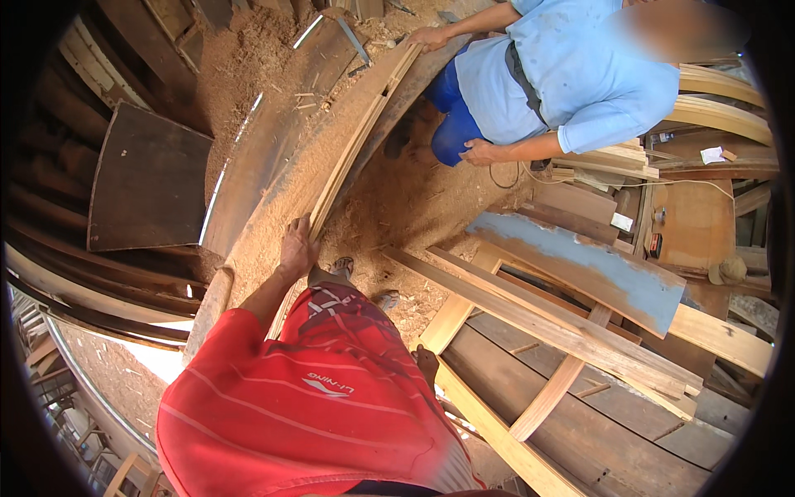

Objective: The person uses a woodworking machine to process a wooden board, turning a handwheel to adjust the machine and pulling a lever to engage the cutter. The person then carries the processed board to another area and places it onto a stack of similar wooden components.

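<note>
A long, narrow wooden strip (358, 141), with a notch near its far part, runs along the edge of a sawdust-covered bench. My left hand (299, 248) reaches forward from the red sleeve, its fingers closed over the near part of this strip. The far end lies under a co-worker's hand (428, 38). What shows of my right hand (426, 364) is small and dark, low beside the red shirt. It is next to the corner of a pale wooden frame (451, 319); its fingers are too unclear to read, and whether it touches the frame is uncertain.
The co-worker in a blue shirt (505, 91) is at the bench's far side, other hand by the knee. Long planks (563, 323) and a blue-stained board (580, 265) lie on the frame at right. A dark curved panel (149, 182) stands left. Sawdust (447, 203) covers the floor.
</note>
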A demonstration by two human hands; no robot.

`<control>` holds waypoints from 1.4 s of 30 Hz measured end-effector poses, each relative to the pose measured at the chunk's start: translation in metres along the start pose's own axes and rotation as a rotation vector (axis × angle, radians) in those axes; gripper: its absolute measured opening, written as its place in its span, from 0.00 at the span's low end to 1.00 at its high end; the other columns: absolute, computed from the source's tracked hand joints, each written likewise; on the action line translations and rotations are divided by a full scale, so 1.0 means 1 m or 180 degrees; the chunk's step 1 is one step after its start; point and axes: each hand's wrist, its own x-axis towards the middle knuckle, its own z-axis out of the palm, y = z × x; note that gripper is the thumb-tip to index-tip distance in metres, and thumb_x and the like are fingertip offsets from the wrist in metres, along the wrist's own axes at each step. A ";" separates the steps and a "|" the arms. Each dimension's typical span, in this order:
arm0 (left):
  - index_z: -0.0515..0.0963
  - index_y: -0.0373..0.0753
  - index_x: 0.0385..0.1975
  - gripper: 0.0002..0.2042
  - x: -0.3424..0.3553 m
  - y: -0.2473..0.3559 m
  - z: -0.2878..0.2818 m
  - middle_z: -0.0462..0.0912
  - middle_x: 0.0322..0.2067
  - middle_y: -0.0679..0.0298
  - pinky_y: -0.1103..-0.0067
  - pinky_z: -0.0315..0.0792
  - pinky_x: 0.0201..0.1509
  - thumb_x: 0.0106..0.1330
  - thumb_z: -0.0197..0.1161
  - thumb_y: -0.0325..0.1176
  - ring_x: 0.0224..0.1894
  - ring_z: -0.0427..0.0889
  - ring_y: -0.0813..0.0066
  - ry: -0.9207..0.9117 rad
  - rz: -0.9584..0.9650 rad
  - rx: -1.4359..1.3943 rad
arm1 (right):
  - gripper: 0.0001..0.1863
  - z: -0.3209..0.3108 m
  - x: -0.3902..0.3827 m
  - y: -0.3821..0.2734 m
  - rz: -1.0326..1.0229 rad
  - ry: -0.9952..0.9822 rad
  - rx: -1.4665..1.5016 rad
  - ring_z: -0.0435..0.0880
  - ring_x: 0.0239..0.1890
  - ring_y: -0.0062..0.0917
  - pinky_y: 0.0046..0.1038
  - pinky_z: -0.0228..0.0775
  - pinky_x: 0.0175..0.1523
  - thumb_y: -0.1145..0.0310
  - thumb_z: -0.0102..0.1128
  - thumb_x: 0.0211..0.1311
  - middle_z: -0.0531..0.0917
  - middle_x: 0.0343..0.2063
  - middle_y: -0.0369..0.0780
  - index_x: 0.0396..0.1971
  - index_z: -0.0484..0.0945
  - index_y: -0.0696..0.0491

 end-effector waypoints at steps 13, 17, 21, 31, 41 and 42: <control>0.60 0.35 0.66 0.35 -0.003 0.005 0.000 0.69 0.57 0.44 0.58 0.70 0.61 0.55 0.63 0.28 0.60 0.69 0.42 0.0050 -0.0020 -0.0070 | 0.17 -0.011 -0.009 0.010 -0.0119 0.0009 -0.0400 0.85 0.29 0.28 0.29 0.77 0.33 0.60 0.60 0.69 0.82 0.26 0.41 0.32 0.80 0.61; 0.61 0.33 0.65 0.35 -0.002 0.004 0.000 0.70 0.56 0.43 0.58 0.69 0.62 0.54 0.63 0.28 0.60 0.69 0.42 0.0059 0.0056 -0.0059 | 0.17 -0.011 -0.011 0.013 -0.0072 -0.0024 -0.0362 0.85 0.29 0.29 0.29 0.77 0.33 0.60 0.60 0.68 0.82 0.26 0.42 0.33 0.80 0.61; 0.61 0.32 0.65 0.36 0.000 0.000 0.000 0.69 0.57 0.42 0.58 0.69 0.63 0.53 0.64 0.29 0.60 0.69 0.42 0.0055 0.0065 -0.0029 | 0.16 -0.011 -0.013 0.009 -0.0047 0.0034 -0.0318 0.85 0.29 0.28 0.28 0.77 0.33 0.59 0.61 0.68 0.82 0.26 0.41 0.32 0.80 0.60; 0.62 0.32 0.64 0.34 0.002 -0.008 0.003 0.69 0.56 0.42 0.57 0.69 0.62 0.56 0.63 0.31 0.59 0.69 0.40 0.0040 0.0139 0.0047 | 0.14 -0.009 -0.018 0.023 -0.0057 -0.0025 -0.0147 0.81 0.26 0.24 0.25 0.73 0.32 0.61 0.59 0.69 0.78 0.23 0.37 0.30 0.78 0.57; 0.63 0.32 0.63 0.35 0.010 -0.008 0.008 0.71 0.56 0.40 0.58 0.68 0.64 0.56 0.66 0.38 0.60 0.69 0.41 -0.0160 -0.0053 0.0275 | 0.14 -0.021 -0.001 0.079 -0.1280 -0.0271 -0.1526 0.80 0.23 0.26 0.29 0.71 0.29 0.62 0.58 0.67 0.79 0.19 0.35 0.25 0.78 0.55; 0.63 0.33 0.64 0.36 0.014 -0.003 0.007 0.71 0.56 0.40 0.57 0.66 0.65 0.56 0.68 0.41 0.61 0.69 0.41 -0.0278 -0.0165 0.0251 | 0.14 -0.020 -0.001 0.076 -0.0952 -0.0208 -0.1281 0.81 0.24 0.27 0.29 0.73 0.30 0.62 0.59 0.66 0.80 0.21 0.38 0.27 0.78 0.58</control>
